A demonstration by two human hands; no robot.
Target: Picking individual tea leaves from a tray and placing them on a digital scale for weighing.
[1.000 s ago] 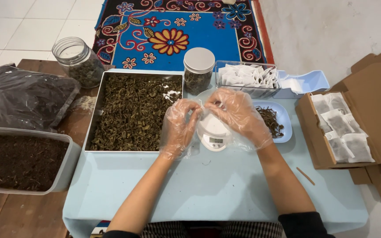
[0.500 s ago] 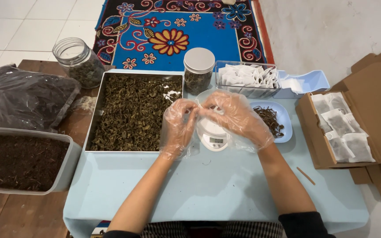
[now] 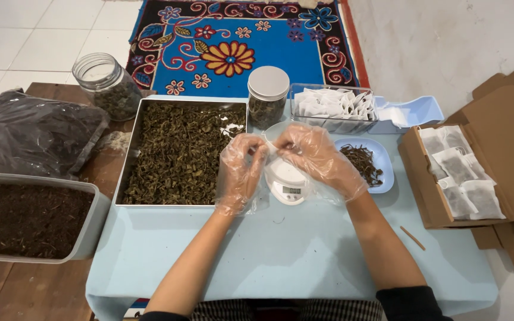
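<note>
The scene is bright and evenly lit by soft, diffuse light with no clear single source, so shadows are faint: only a thin soft one lies under the forearms on the pale blue cloth-covered table [image 3: 304, 261] and beside the small white digital scale [image 3: 288, 181]. Mild glare shows on the clear thin plastic gloves, on the crumpled dark plastic bag [image 3: 31, 134] at the far left and on the white tiled floor [image 3: 37, 30] beyond it. Focus is sharp across the middle, while straight lines bow slightly toward the left and right edges from the wide lens.
</note>
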